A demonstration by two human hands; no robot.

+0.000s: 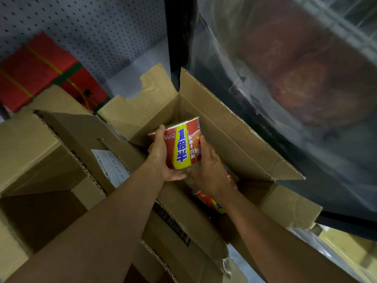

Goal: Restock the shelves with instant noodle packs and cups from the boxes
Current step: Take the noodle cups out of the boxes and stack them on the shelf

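**Both hands on a noodle cup over the open box**

Here we are, looking down into an open cardboard box (214,127), flaps spread wide, and a red noodle cup (181,144) is up above its mouth. The cup is tilted, rim pointing away from the camera toward the box's far corner, with a yellow band and blue print facing up.

The left hand (161,158) has its grip clamped on the cup's left side, thumb on top near the rim, fingers curled under the base. The right hand (210,170) is clamped on the right side, thumb pressed along the wall, fingers tucked below. Both forearms reach in from the bottom edge of the view.

Down inside the box, under the right wrist, another cup (212,203) lies on its side, partly hidden; same red and yellow.

To the left, touching the open box, sits a second box (51,160), also open, with a white label on one flap. Behind that, a red carton (40,72) with yellow straps stands against a grey pegboard (91,27). On the right, a dark shelf upright (173,37) and clear plastic wrap (295,78) over something reddish, too blurred to make out.
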